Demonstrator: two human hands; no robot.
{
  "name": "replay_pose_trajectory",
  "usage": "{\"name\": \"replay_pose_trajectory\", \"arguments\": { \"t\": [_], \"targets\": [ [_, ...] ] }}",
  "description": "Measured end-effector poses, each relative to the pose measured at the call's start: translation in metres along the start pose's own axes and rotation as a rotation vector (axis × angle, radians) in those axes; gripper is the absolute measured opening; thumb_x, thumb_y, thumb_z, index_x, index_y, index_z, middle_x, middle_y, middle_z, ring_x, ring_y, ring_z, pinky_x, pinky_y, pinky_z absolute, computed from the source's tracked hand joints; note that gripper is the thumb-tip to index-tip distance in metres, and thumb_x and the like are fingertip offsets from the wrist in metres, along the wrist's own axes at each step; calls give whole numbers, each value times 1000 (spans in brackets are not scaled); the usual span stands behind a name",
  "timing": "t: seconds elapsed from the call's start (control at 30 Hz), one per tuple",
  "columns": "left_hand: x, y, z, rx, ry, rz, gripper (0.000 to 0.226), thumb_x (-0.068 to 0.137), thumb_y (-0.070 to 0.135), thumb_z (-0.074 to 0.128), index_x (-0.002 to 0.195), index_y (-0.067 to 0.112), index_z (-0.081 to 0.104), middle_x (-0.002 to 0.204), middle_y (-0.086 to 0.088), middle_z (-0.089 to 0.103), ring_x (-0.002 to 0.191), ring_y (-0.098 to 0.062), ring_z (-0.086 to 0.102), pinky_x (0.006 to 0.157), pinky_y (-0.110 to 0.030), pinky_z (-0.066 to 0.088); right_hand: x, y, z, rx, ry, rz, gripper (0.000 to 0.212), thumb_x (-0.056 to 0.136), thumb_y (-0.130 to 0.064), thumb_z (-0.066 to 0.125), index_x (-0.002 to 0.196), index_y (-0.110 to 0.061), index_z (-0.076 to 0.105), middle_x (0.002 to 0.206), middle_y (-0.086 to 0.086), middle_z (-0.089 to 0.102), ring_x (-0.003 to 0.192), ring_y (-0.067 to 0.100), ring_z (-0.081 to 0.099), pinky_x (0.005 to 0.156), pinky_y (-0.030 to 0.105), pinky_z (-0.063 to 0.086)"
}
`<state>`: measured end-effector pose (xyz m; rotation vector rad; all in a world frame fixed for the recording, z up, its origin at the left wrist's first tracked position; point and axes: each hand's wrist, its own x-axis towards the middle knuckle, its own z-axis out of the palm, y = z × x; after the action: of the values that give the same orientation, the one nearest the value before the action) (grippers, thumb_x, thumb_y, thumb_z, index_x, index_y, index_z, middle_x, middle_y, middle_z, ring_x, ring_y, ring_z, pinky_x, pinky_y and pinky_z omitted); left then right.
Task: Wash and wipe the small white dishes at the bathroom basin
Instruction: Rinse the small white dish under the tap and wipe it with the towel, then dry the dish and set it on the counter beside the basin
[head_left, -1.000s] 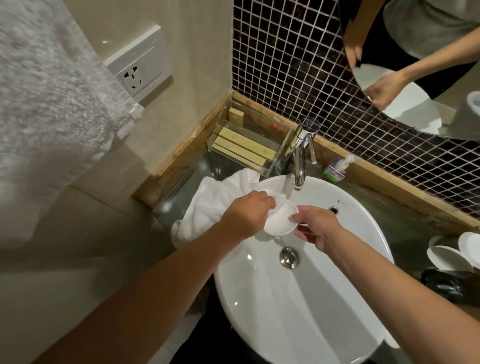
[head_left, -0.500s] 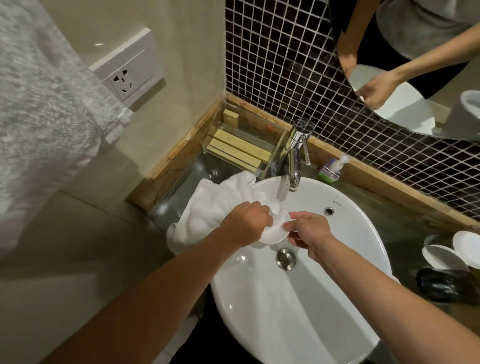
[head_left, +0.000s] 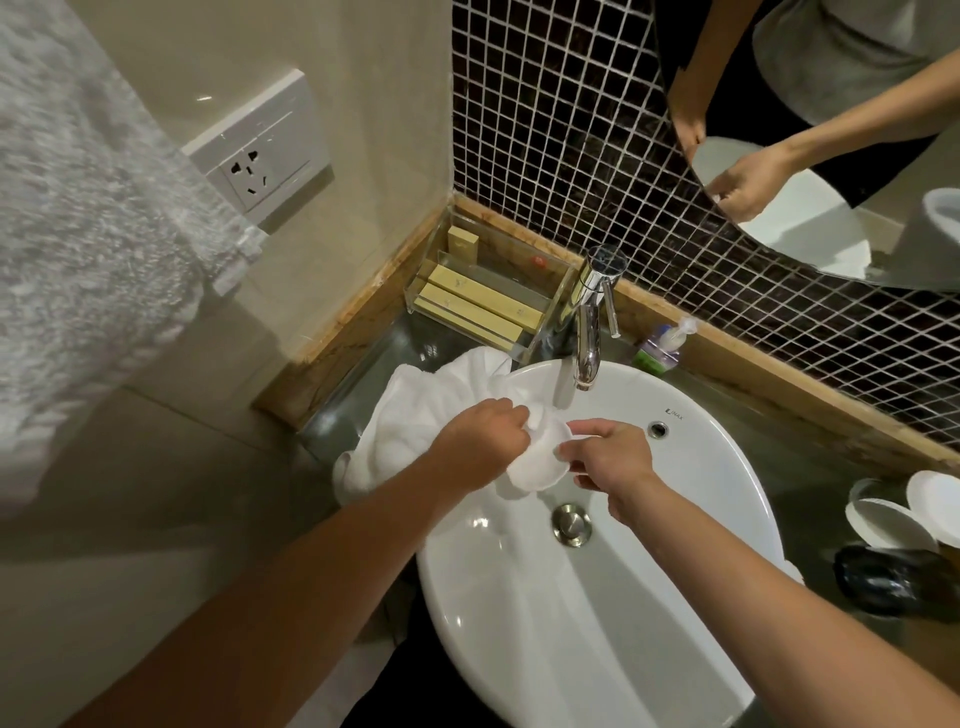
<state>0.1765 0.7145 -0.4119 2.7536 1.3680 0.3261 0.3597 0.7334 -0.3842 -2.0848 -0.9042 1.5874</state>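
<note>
A small white dish (head_left: 537, 465) is held over the white basin (head_left: 691, 483), just below the chrome tap (head_left: 589, 332). My right hand (head_left: 608, 460) grips the dish's right rim. My left hand (head_left: 483, 441) is closed on a white towel (head_left: 405, 415) and presses a fold of it into the dish. The rest of the towel drapes over the basin's left rim onto the counter. Two more small white dishes (head_left: 893, 522) lie on the counter at the far right.
A clear tray with wooden boxes (head_left: 483, 301) sits in the back corner. A small soap bottle (head_left: 660, 351) stands behind the basin. A dark object (head_left: 888, 579) lies near the right dishes. The drain plug (head_left: 571, 522) is in the basin. A wall socket (head_left: 260, 156) is left.
The hands and dish have stayed in almost the same place over the basin; the left hand's towel has shifted slightly across the dish. The view has drifted a little.
</note>
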Motion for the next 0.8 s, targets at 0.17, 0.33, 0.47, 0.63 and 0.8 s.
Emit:
{"name": "replay_pose_trajectory", "arguments": {
  "t": [0.17, 0.33, 0.47, 0.63, 0.8],
  "targets": [
    [-3, -39, -13, 180, -316, -172, 25, 82, 14, 68, 104, 4, 66, 104, -11, 56, 96, -27, 50, 83, -38, 41, -3, -10, 8, -56, 32, -86, 31, 74, 6, 75, 93, -19, 78, 90, 11, 75, 68, 23, 69, 47, 26, 50],
    [-17, -67, -23, 343, -463, -342, 28, 80, 12, 66, 108, 11, 67, 108, -8, 57, 97, -24, 51, 86, -37, 42, -5, -16, 7, -35, 28, -101, 29, 75, 5, 77, 91, -19, 77, 85, 11, 75, 68, 22, 68, 46, 25, 50],
    [-27, -76, -7, 274, -513, -383, 26, 83, 17, 62, 109, 13, 64, 111, -8, 56, 99, -23, 49, 89, -35, 40, -4, -14, 7, -26, 29, -93, 28, 76, 6, 76, 89, -20, 76, 90, 13, 75, 71, 24, 68, 48, 27, 50],
    [-29, -65, 9, 63, -361, -505, 47, 90, 52, 42, 116, 17, 60, 113, -4, 61, 97, -21, 51, 92, -40, 41, -2, -9, 7, -27, 37, -80, 28, 76, 6, 76, 90, -19, 77, 89, 13, 75, 69, 23, 68, 47, 26, 50],
    [-18, -67, 9, -61, -394, -564, 30, 93, 27, 57, 121, 17, 55, 122, -5, 58, 105, -21, 54, 96, -33, 40, -2, -9, 8, -20, 47, -76, 28, 76, 5, 76, 89, -19, 76, 88, 14, 75, 69, 23, 67, 48, 27, 50]
  ]
}}
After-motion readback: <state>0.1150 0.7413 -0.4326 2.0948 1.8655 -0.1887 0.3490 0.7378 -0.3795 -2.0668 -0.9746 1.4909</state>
